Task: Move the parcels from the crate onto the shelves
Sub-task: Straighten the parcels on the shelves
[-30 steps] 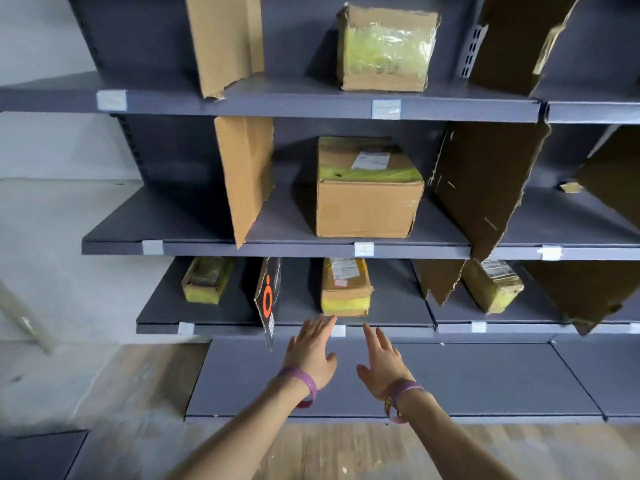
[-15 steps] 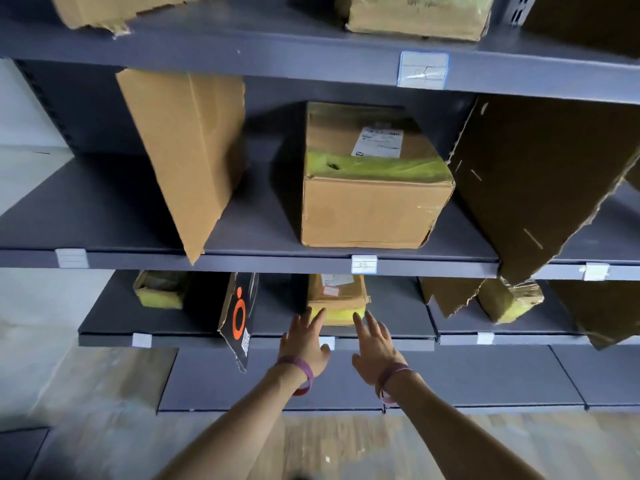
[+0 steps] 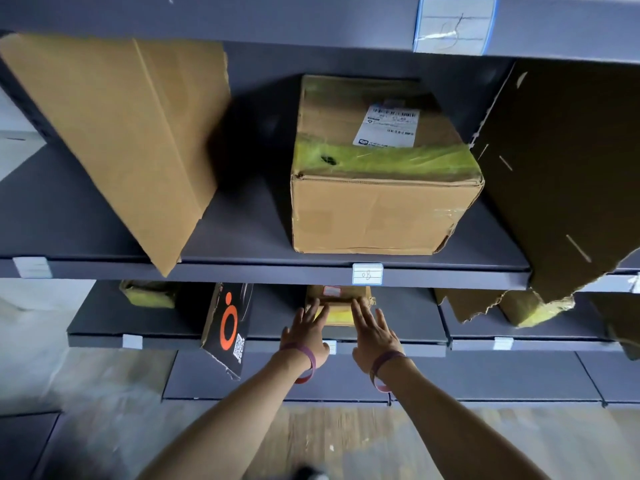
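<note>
Though crowded by leaning cardboard dividers (image 3: pixel 131 133), splits the shelves (image 3: pixel 242 271) into bays, likely one parcel each. Seats the large box (image 3: pixel 377 216) square on the middle level, leaving room at its left. Finds the small parcel (image 3: pixel 339 299) lower down, back from the lip, free on both sides. Brackets it with left hand (image 3: pixel 304 336) and right hand (image 3: pixel 372 336), fingers straight, tips touching its front, probably pushing inward.

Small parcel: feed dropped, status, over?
Left hand, right hand open, flanking small parcel. Parcel on lower shelf. Black box leans left of it, apart.
</note>
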